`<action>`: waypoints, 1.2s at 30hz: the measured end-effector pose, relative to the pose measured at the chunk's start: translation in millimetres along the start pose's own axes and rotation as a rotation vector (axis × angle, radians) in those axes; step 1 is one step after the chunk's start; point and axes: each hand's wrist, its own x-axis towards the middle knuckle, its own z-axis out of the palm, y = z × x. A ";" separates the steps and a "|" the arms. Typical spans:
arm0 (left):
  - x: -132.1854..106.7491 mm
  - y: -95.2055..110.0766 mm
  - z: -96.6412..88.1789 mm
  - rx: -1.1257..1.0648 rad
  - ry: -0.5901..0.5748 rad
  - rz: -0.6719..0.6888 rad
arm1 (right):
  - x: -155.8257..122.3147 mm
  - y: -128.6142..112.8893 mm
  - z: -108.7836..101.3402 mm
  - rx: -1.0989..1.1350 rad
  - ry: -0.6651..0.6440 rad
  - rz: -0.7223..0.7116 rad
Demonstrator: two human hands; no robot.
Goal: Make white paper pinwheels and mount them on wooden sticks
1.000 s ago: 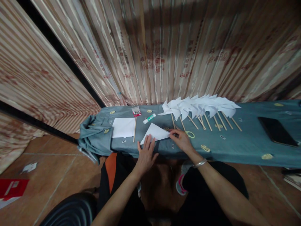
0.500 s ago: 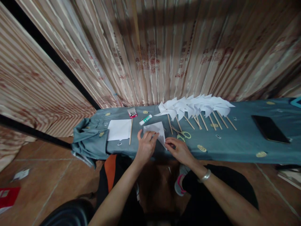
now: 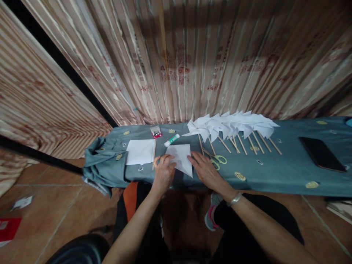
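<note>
A white sheet of paper (image 3: 182, 156) lies between my hands on the cloth-covered bench, its lower right corner drawn out to a point. My left hand (image 3: 164, 170) is closed with bent fingers on the sheet's left edge. Along the right edge rest the stretched fingers of my right hand (image 3: 206, 169), a silver bangle at its wrist. Green-handled scissors (image 3: 220, 160) lie just beyond the right hand, partly hidden. A glue stick (image 3: 172, 140) sits behind the sheet.
Overlapping white paper pinwheels (image 3: 233, 124) on wooden sticks line the back of the bench. To the left are a stack of white paper (image 3: 140, 151), a thin wooden stick (image 3: 154, 148) and a small red box (image 3: 156, 132). A black phone (image 3: 322, 154) lies at the right.
My left hand has shifted left to the sheet's left edge. My right hand has moved up from the lower corner, its fingers straightening. The sheet now lies more squarely.
</note>
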 end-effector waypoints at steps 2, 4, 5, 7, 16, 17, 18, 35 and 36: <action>-2.4 -3.5 1.6 0.001 -0.025 0.016 | 6.8 -1.4 -1.4 -0.060 -0.029 -0.056; -3.6 -6.4 5.2 -0.008 -0.054 0.032 | 12.1 -4.2 -3.4 -0.099 -0.023 -0.075; -4.1 -7.8 7.4 -0.021 -0.065 0.036 | 13.9 -5.4 -4.2 -0.109 -0.013 -0.077; -6.4 -10.6 11.5 -0.056 -0.080 0.038 | 15.5 -6.5 -5.2 -0.107 0.002 -0.093; -46.9 -18.9 1.6 -0.277 -0.098 0.053 | -10.7 5.1 -9.2 0.189 0.006 -0.044; -50.1 -17.9 -0.2 -0.291 -0.115 0.039 | -13.6 6.6 -9.2 0.255 -0.021 -0.025; -52.3 -16.8 -1.3 -0.304 -0.132 0.020 | -15.5 8.0 -8.7 0.325 -0.055 -0.004; -48.2 18.1 -4.8 -0.002 -0.096 0.190 | 16.9 2.2 12.2 0.733 -0.083 0.474; -51.9 23.3 -1.0 0.018 -0.158 0.207 | 17.2 1.9 13.1 0.719 -0.082 0.482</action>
